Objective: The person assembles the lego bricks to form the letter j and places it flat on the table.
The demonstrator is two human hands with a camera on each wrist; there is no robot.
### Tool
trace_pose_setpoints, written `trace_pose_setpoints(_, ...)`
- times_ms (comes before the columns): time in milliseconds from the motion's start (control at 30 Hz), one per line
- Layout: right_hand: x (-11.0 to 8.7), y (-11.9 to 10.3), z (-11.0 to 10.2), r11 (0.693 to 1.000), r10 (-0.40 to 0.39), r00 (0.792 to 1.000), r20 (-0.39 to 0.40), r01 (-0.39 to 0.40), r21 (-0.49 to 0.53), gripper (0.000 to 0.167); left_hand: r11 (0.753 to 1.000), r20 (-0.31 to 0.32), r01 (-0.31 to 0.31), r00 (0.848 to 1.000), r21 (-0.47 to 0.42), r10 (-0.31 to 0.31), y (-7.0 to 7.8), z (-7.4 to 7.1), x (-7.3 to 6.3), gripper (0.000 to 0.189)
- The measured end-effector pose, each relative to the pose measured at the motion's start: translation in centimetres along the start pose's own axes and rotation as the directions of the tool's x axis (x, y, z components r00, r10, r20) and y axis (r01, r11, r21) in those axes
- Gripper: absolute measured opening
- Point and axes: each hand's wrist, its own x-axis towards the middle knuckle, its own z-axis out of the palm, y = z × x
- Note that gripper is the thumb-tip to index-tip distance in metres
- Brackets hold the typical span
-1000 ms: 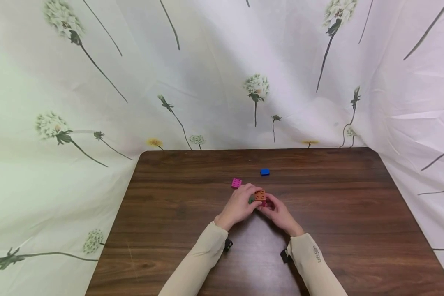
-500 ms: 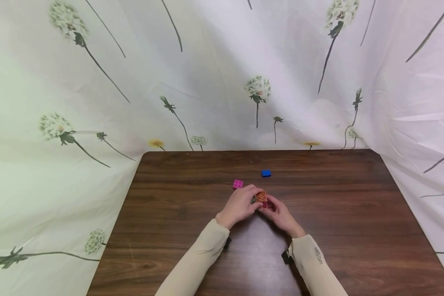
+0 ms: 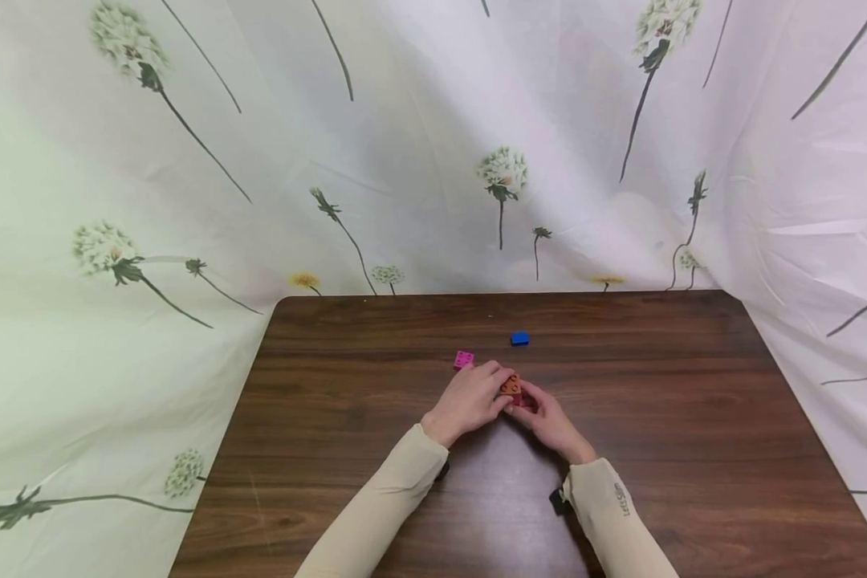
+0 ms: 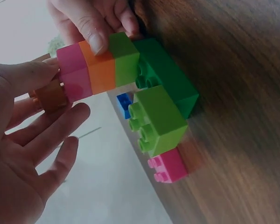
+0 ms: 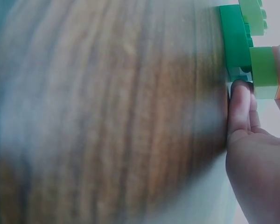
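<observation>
On the stack (image 4: pixel 101 70), the left hand (image 3: pixel 470 403) pinches the top brick (image 4: pixel 53 95) while the right hand (image 3: pixel 548 422) grips lower down; straight, even downward pressure should seat it best.

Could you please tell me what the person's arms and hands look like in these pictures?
The left hand and right hand are ungloved. The left sleeve and right sleeve are long and cream-coloured; dark lettering, too small to read surely, marks the right one. A small black device shows at each cuff.
</observation>
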Motion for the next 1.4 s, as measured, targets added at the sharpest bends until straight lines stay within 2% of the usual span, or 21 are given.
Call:
trace_pose_setpoints(133,-0.06,-0.10,0.02,1.000,0.007,1.000,0.006,-0.007,-0.011,0.049,1.000,0.012,-0.003,1.000,0.026,0.002,0.10,-0.25,0.16,0.039)
trace_pose_setpoints(300,-0.13,-0.32,0.07,0.999,0.025,1.000,0.002,-0.025,-0.021,0.048,1.000,0.031,0.004,1.000,0.004,-0.004,0.26,-0.45,0.27,0.036)
trace_pose_setpoints(733,-0.06,-0.27,0.06,0.999,0.020,1.000,-0.001,-0.020,-0.026,0.048,1.000,0.013,-0.006,1.000,0.007,0.006,0.36,-0.75,0.42,0.031)
trace_pose_setpoints(967,-0.08,-0.19,0.09,0.999,0.036,0.999,0.013,-0.036,-0.004,0.047,1.000,0.044,-0.013,0.999,0.029,0.012,0.71,-1.00,0.79,0.026)
trace_pose_setpoints(1233,-0.09,-0.10,0.15,0.999,0.038,0.999,0.013,-0.038,0.009,0.046,0.999,0.048,0.013,0.999,-0.036,-0.012,0.49,-0.90,0.87,0.031)
trace_pose_setpoints(1400,-0.04,-0.22,0.17,0.999,0.042,0.999,0.010,-0.042,0.011,0.047,1.000,0.033,0.017,0.999,0.002,-0.017,0.40,-0.78,0.92,0.030)
